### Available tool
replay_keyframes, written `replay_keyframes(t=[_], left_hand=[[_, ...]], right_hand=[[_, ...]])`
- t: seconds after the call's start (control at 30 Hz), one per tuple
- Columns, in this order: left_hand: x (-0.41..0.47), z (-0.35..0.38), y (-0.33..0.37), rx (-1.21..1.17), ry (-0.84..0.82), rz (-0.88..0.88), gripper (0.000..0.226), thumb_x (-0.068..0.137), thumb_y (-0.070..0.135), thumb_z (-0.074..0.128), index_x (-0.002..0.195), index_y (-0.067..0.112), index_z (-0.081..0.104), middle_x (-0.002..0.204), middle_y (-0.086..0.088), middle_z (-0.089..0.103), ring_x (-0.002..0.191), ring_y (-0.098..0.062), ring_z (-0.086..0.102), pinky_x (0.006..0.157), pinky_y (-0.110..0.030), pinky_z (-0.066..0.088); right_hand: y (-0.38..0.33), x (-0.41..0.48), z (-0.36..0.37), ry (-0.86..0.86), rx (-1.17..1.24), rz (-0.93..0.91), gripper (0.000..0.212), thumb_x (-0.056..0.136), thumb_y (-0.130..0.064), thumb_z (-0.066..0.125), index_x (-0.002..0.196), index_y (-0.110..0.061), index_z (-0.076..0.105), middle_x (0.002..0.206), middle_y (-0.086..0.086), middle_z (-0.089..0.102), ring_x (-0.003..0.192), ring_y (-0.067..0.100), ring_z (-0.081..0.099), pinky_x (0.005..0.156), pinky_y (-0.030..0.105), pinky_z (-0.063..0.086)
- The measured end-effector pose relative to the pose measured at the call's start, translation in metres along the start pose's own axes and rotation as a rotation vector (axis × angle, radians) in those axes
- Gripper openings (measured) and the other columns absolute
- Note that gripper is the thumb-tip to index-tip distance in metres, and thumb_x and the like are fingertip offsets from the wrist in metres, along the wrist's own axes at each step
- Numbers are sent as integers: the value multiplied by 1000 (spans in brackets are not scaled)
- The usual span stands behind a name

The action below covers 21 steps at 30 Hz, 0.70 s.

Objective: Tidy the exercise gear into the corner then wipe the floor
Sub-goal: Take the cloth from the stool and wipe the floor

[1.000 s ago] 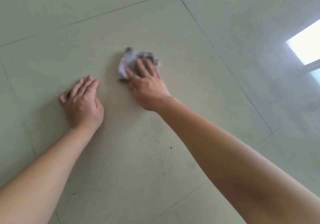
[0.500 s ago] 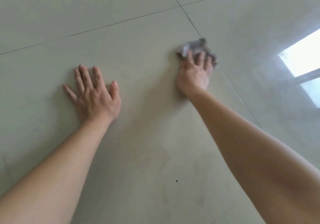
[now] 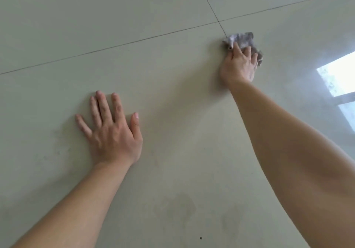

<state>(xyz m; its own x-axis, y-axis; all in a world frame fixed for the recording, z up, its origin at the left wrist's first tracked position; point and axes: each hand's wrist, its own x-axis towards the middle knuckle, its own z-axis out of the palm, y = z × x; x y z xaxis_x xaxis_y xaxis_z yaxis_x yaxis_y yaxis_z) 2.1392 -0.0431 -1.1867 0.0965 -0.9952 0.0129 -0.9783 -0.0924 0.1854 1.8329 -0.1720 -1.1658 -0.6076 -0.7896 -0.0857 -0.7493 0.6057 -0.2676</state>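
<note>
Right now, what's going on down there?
A person is wiping the tiled floor. The right hand presses a crumpled grey cloth onto the tile just beside a crossing of grout lines. The left hand lies flat on the floor, fingers spread.

Soft, even daylight fills the scene. A bright window reflection (image 3: 338,78) glares on the glossy floor (image 3: 172,74) at the right, and a pale haze spreads around it. Faint, diffuse shadows lie beside the left hand (image 3: 113,132) and the right hand (image 3: 240,65). The far cloth (image 3: 242,38) looks slightly smeared. Grout lines (image 3: 115,46) slant across the wide-angle view, and detail is soft overall.
</note>
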Motion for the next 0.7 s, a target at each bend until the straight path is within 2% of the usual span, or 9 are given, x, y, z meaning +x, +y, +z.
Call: replay_keyframes(t=[0.07,0.17,0.27,0.33,0.4,0.47,0.53,0.6,0.7], left_hand=[[0,0,-1,9,-6,-8,70,95,50,26,152,10,29,161,-18,17,150,-30,11,114,-63,4],[0,0,-2,24,-19,-14,71,95,51,25,152,10,29,161,-19,18,150,-31,12,114,-63,5],[0,0,-1,27,-19,-25,71,95,52,25,152,10,30,161,-19,18,150,-30,12,114,-63,7],[1,-1,-1,35,-18,-22,71,95,52,25,152,9,30,161,-19,17,150,-30,11,114,-63,7],[3,-1,-1,34,-22,-17,72,95,52,25,152,10,29,162,-18,16,150,-30,10,114,-62,6],[4,-1,0,32,-22,-15,72,95,52,25,153,10,28,162,-18,15,150,-30,9,114,-62,6],[4,1,0,31,-16,-14,72,95,52,24,153,10,28,162,-18,15,150,-30,9,114,-62,6],[5,1,-1,24,-10,-14,71,95,52,25,152,10,28,162,-18,16,150,-30,10,114,-62,6],[6,2,-4,8,-16,-22,70,94,51,26,152,10,29,161,-18,17,149,-32,12,113,-64,7]], right_hand=[[-38,-18,18,-25,-54,-156,51,102,-35,32,153,-37,33,165,10,18,152,36,7,124,45,2],[-97,-69,50,-57,-48,-724,50,98,-30,42,147,-33,47,160,16,31,149,44,17,122,48,12],[-122,-86,53,-266,-103,-1170,44,104,-38,39,148,-34,45,161,9,32,150,35,20,123,45,11],[-118,-52,49,-225,-108,-1283,41,102,-35,46,142,-30,54,154,11,44,145,34,35,120,47,23],[-95,2,43,-50,-86,-1031,41,100,-31,50,140,-35,57,151,11,47,142,34,39,117,49,29],[-52,49,18,-57,-134,-565,50,99,-30,45,147,-44,41,160,4,33,149,29,23,121,44,19],[-14,62,-2,-81,-108,-184,53,100,-32,36,153,-40,30,162,6,25,150,29,16,123,43,12],[-5,40,-6,-101,-133,-141,52,103,-36,31,154,-33,29,163,10,23,150,33,17,123,44,13],[-14,-32,11,-92,-151,-389,55,98,-31,39,152,-30,36,161,14,28,147,39,22,122,44,19]])
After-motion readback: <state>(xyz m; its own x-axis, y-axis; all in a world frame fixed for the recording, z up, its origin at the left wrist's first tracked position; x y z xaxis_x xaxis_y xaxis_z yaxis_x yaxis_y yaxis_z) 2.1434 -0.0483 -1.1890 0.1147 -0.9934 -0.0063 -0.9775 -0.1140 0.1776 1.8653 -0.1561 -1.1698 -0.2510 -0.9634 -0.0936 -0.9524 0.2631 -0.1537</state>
